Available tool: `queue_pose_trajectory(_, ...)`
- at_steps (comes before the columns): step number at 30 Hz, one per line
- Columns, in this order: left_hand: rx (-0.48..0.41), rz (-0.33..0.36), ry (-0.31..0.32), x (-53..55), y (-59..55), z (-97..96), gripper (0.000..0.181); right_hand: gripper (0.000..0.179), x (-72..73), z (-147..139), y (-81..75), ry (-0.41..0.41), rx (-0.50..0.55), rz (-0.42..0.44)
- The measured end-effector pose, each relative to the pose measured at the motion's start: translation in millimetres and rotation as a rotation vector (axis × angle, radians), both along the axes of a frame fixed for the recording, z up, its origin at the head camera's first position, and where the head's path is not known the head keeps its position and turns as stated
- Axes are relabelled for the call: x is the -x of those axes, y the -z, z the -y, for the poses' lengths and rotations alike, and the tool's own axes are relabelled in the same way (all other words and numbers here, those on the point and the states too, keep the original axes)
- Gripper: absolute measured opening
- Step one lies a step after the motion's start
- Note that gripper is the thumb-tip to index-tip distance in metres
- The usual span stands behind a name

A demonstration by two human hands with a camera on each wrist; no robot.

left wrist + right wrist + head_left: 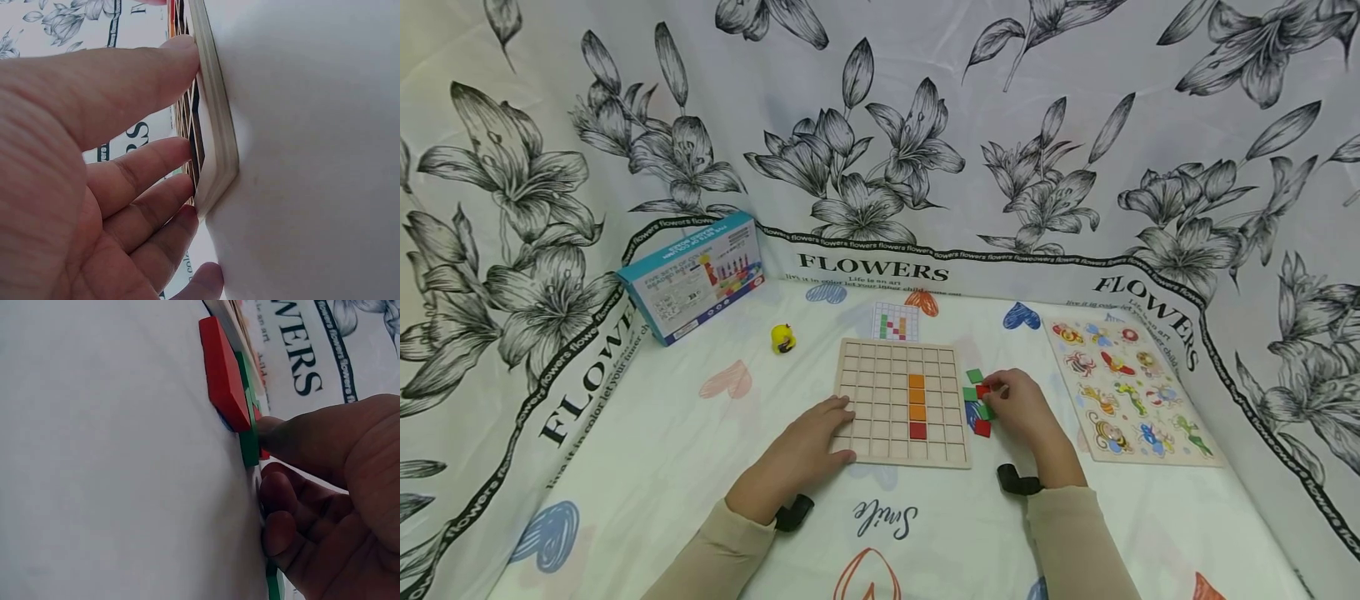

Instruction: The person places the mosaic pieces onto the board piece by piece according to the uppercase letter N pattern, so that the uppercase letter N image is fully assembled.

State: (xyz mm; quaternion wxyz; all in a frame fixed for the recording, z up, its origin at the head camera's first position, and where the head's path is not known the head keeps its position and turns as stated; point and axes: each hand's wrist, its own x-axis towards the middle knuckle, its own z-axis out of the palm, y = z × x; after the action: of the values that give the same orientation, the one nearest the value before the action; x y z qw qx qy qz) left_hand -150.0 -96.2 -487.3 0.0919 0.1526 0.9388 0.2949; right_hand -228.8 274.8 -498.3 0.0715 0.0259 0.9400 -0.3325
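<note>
A wooden grid board (880, 454) lies in the middle, with a short column of orange tiles (917, 397) and a red tile (917, 431) at the column's near end. My left hand (801, 446) rests on the board's left edge; in the left wrist view its thumb and extended fingers touch the rim (219, 125). To the right of the board, my right hand (1026, 408) pinches a red tile (982, 390) among loose green tiles (974, 376). Another red tile (982, 428) lies nearer me, large in the right wrist view beside a green tile (249, 447).
A small pattern card (895, 322) lies just beyond the board. Farther left are a yellow toy duck (782, 338) and a blue-edged box (700, 279). A wooden insect puzzle board (1135, 392) lies at right. Flower-printed cloth (880, 192) hangs behind the table.
</note>
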Motion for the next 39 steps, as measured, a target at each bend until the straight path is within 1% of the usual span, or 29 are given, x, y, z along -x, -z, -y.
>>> queue_pose_trajectory(8, -0.009, -0.002, 0.002, -0.7, -0.6, -0.2, 0.061, 0.019, -2.3, 1, -1.2, 0.041, 0.040, 0.015)
queue_pose_trajectory(12, -0.009, -0.009, 0.001, -1.0, -0.8, 0.2, 0.061, 0.013, -4.8, 2, -1.8, 0.066, 0.035, -0.002)
queue_pose_trajectory(15, -0.011, -0.012, 0.001, -1.1, -1.0, 0.4, 0.062, 0.011, -6.4, 4, -4.1, 0.069, 0.026, -0.052)
queue_pose_trajectory(17, -0.013, -0.014, 0.001, -1.1, -1.0, 0.4, 0.062, 0.011, -7.8, 7, -7.6, 0.072, 0.035, -0.110)
queue_pose_trajectory(19, -0.016, -0.013, 0.001, -1.1, -1.4, 0.4, 0.062, 0.012, -10.0, 15, -11.6, 0.072, 0.070, -0.173)
queue_pose_trajectory(22, -0.017, -0.013, 0.001, -1.0, -1.5, 0.4, 0.062, 0.012, -15.4, 37, -17.5, 0.033, 0.133, -0.241)
queue_pose_trajectory(24, -0.017, -0.014, -0.001, -1.0, -1.4, 0.5, 0.062, 0.012, -19.6, 56, -19.9, -0.024, 0.167, -0.253)
queue_pose_trajectory(26, -0.015, -0.015, -0.001, -0.9, -1.4, 0.5, 0.062, 0.011, -22.9, 76, -20.8, -0.088, 0.173, -0.249)
queue_pose_trajectory(30, -0.014, -0.012, 0.002, -0.3, -1.8, -0.2, 0.062, 0.009, -24.1, 103, -17.6, -0.188, 0.131, -0.236)
queue_pose_trajectory(32, -0.014, -0.006, 0.003, 0.1, -2.0, -0.7, 0.062, 0.008, -23.6, 111, -15.0, -0.217, 0.102, -0.222)
queue_pose_trajectory(35, -0.009, 0.004, -0.001, 0.5, -1.9, -1.2, 0.062, 0.007, -22.2, 119, -10.5, -0.240, 0.073, -0.195)
queue_pose_trajectory(39, -0.005, 0.013, -0.008, 0.2, -1.8, -1.0, 0.062, 0.006, -20.5, 125, -7.6, -0.249, 0.042, -0.175)
